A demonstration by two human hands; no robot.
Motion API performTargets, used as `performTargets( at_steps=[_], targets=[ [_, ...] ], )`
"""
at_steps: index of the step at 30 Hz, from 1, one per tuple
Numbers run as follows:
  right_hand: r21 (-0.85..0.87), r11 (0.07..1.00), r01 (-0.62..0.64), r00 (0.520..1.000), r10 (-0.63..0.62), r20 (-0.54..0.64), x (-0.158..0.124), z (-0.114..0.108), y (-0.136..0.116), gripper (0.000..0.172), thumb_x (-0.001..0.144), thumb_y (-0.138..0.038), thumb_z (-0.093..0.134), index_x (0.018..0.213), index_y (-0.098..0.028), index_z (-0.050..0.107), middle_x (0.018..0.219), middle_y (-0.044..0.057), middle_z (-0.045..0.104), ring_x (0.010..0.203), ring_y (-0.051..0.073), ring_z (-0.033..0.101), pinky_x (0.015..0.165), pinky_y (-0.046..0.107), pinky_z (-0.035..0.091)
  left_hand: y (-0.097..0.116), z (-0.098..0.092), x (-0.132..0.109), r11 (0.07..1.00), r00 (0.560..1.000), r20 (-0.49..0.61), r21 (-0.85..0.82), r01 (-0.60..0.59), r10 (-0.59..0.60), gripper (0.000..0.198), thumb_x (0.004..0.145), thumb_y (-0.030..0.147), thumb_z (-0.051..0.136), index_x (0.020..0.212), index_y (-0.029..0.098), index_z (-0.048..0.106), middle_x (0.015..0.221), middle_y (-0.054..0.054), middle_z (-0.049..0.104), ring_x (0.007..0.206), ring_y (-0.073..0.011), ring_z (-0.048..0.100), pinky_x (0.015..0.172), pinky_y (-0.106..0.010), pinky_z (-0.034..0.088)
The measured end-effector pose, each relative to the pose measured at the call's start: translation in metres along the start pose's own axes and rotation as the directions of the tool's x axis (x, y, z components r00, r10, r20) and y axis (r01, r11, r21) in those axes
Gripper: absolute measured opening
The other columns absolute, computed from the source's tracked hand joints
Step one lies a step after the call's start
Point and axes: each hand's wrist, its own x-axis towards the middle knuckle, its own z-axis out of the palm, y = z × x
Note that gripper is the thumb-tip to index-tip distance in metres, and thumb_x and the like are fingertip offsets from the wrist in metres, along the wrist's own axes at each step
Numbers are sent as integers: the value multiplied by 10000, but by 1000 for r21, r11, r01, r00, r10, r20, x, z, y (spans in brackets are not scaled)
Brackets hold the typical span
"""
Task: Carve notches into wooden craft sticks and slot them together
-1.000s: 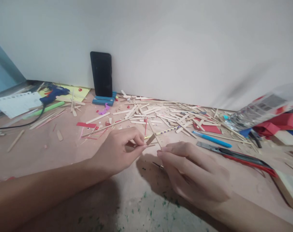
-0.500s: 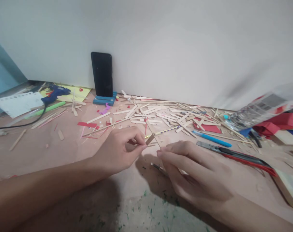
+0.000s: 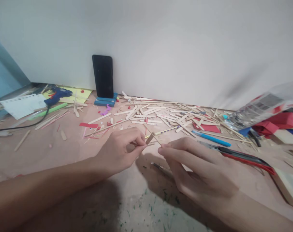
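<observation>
The left hand [image 3: 123,148] has its thumb and index finger closed together at the tips, and between them is held a small brown wooden piece [image 3: 150,138], above the table [image 3: 52,153]; the right hand [image 3: 197,170] has the thumb and fingers also pinched together, and they grip the lower end of a thin stick [image 3: 157,140]; this stick leans up to the left and crosses the small piece in the view, but I cannot tell if the two are touching; below the right hand lies a slim metal-tipped tool [image 3: 158,166], partly hidden; behind the hands is spread a pile of wooden sticks [image 3: 148,111]; near the right hand lie a blue pen [image 3: 211,138] and a red-and-black cutter [image 3: 248,158]
</observation>
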Motion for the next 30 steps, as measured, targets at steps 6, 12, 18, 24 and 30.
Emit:
performTargets(
  at_steps=[6, 12, 18, 24, 30],
  targets=[
    [14, 1000, 25, 1000, -25, 16, -2, 0, -1, 328, 878, 75, 600, 1071, -149, 742, 861, 56, 723, 713, 140, 708, 606, 245, 586, 1, 1, -1, 1000, 1000, -11, 25, -8, 8, 200, 920, 43, 678, 797, 189, 617, 875, 1, 716, 800, -129, 669, 762, -281, 497],
    [177, 984, -22, 994, 40, -99, -1, 6, 1, 328, 894, -13, 699, 1188, -155, 738, 1074, 85, 705, 945, 175, 688, 810, 307, 599, 0, 2, -1, 999, 1000, 9, -20, -28, 28, 196, 898, 5, 643, 815, 182, 634, 873, 3, 724, 826, -133, 677, 787, -280, 508],
    [346, 907, -241, 970, 232, 67, 1, 4, 16, 363, 1024, -339, 676, 1384, -332, 714, 1400, 42, 708, 1303, 229, 645, 1126, 404, 526, 3, -2, 4, 934, 973, 100, -274, 228, -208, 147, 904, 71, 693, 811, 183, 708, 889, 6, 731, 870, -130, 700, 799, -247, 535],
    [388, 868, -310, 950, 271, 154, 0, 14, 20, 400, 984, -240, 735, 1334, -432, 741, 1430, -44, 721, 1356, 201, 656, 1194, 397, 499, 5, -3, 7, 923, 964, 138, -286, 259, -228, 167, 894, 88, 724, 753, 172, 697, 846, 14, 737, 828, -110, 692, 765, -217, 518],
    [268, 915, -301, 952, 273, 138, 1, 11, 13, 361, 962, -234, 735, 1321, -249, 767, 1429, 51, 717, 1353, 221, 665, 1192, 377, 508, 4, -3, 7, 928, 960, 144, -259, 269, -238, 127, 881, 76, 735, 800, 174, 723, 835, 22, 740, 778, -94, 697, 735, -194, 529]
  ],
)
